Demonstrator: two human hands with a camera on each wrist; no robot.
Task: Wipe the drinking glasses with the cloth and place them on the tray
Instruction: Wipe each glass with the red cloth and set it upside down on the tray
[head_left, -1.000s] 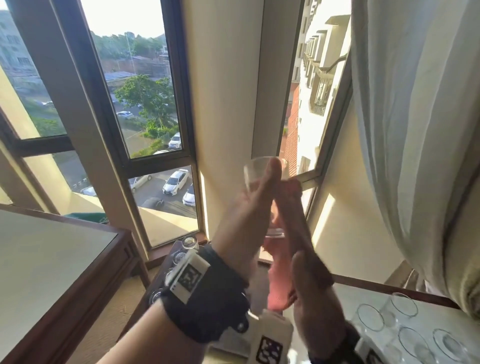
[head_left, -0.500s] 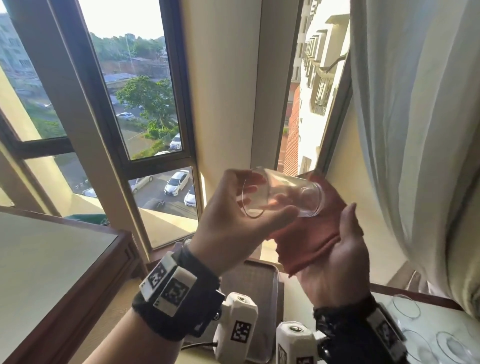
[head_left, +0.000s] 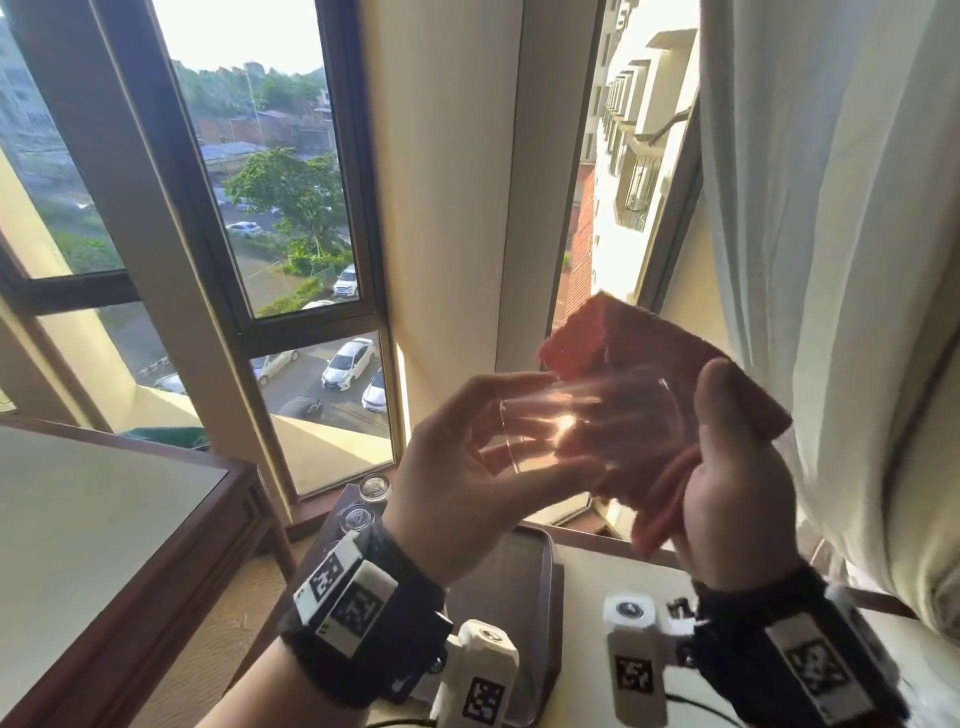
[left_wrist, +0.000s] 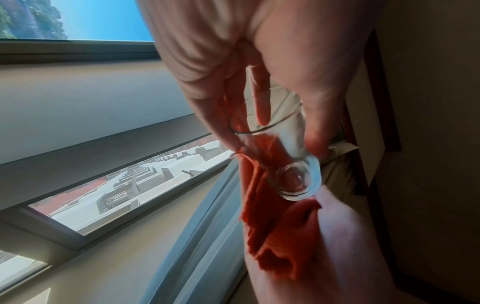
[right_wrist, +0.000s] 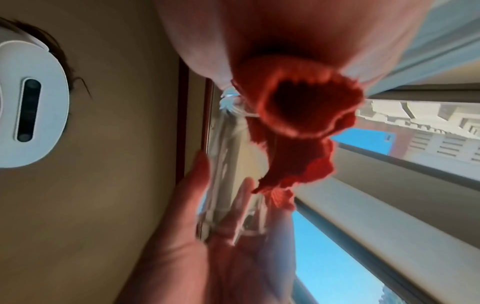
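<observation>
Tall windows (head_left: 291, 208) fill the far side of the room, looking down on parked cars and a tree, with a pale curtain (head_left: 831, 260) hanging at the right. Raised in front of them, a clear drinking glass (head_left: 582, 431) lies on its side between both hands, its thin rim toward the left and its thick, heavy base toward the right; sunlight flares through the wall, which shows streaky and blurred. The left hand (head_left: 467, 467) grips the glass near the rim, thumb on the near side and fingers curled round the far side. The right hand (head_left: 727, 493) holds a red-orange cloth (head_left: 649, 364) spread over its palm, thumb upright, and cups the base end of the glass against it; the left wrist view shows the base (left_wrist: 298, 181) touching the cloth (left_wrist: 275, 236). Below the hands, a dark tray (head_left: 509, 597) lies on the table (head_left: 582, 582), and two more glasses (head_left: 366, 501) stand at its far left corner.
</observation>
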